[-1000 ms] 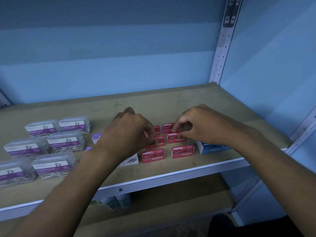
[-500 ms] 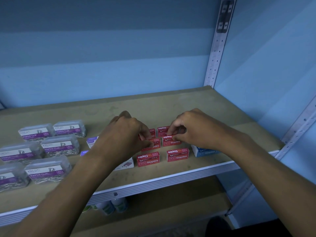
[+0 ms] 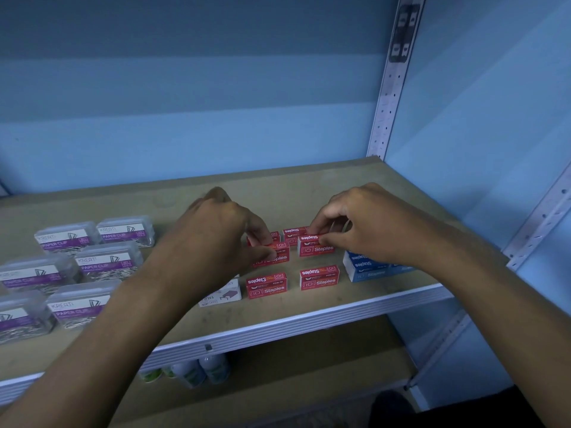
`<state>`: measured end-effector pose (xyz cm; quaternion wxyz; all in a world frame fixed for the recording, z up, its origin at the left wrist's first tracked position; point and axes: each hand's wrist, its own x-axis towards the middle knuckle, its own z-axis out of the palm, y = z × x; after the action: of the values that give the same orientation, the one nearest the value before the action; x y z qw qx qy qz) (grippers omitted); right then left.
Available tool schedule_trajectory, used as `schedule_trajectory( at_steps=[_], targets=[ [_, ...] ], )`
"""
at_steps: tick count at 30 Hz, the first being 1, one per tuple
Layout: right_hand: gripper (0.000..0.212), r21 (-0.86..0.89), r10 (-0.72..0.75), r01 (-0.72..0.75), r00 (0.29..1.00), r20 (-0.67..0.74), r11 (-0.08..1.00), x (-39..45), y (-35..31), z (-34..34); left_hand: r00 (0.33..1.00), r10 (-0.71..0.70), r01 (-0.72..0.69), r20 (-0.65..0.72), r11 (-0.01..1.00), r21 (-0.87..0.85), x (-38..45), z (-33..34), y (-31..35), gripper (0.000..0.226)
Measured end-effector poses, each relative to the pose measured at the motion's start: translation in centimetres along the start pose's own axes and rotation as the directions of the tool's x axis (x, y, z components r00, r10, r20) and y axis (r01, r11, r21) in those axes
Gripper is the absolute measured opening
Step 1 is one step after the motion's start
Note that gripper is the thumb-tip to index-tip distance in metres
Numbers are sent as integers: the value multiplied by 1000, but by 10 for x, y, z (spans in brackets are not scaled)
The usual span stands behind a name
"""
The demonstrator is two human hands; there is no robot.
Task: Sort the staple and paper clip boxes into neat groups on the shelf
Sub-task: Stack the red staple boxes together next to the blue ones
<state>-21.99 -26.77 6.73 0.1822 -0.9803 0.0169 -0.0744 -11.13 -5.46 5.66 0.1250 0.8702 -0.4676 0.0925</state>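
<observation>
Sitting near the left edge of the shelf [image 3: 309, 186], six clear paper clip boxes [image 3: 108, 261] with purple labels form two columns running from the front edge toward the back. Just right of them, close to the front edge, a white staple box [image 3: 222, 293] lies partly under the left forearm. The left hand [image 3: 216, 236] curls over the middle of the shelf — its thumb and fingertips pinch the left red staple box [image 3: 273, 256] of the middle row. Red staple boxes stand in two columns: a front pair [image 3: 293, 282] near the front edge, the middle pair, and a back pair [image 3: 292, 234] mostly hidden behind the fingers. The right hand [image 3: 367, 223] pinches the right red staple box [image 3: 315, 245] of the middle row at its right end, between thumb and forefinger. A blue staple box [image 3: 367, 267] rests near the front right corner, partly under the right wrist. Below the shelf, a few white bottles [image 3: 200, 369] stand — their labels unreadable.
</observation>
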Motion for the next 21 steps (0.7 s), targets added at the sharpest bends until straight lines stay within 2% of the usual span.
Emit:
schedule_trajectory(
  at_steps=[9,21],
  targets=[
    [22,-36,35,-30,990,135,999,-3,-3,7,997,-32,29,73,998,51,-4,6,1,33],
    [21,-36,54,-48,978,200,998,-3,-6,12,982,-6,17,186,998,-58,-2,11,-4,20]
  ],
)
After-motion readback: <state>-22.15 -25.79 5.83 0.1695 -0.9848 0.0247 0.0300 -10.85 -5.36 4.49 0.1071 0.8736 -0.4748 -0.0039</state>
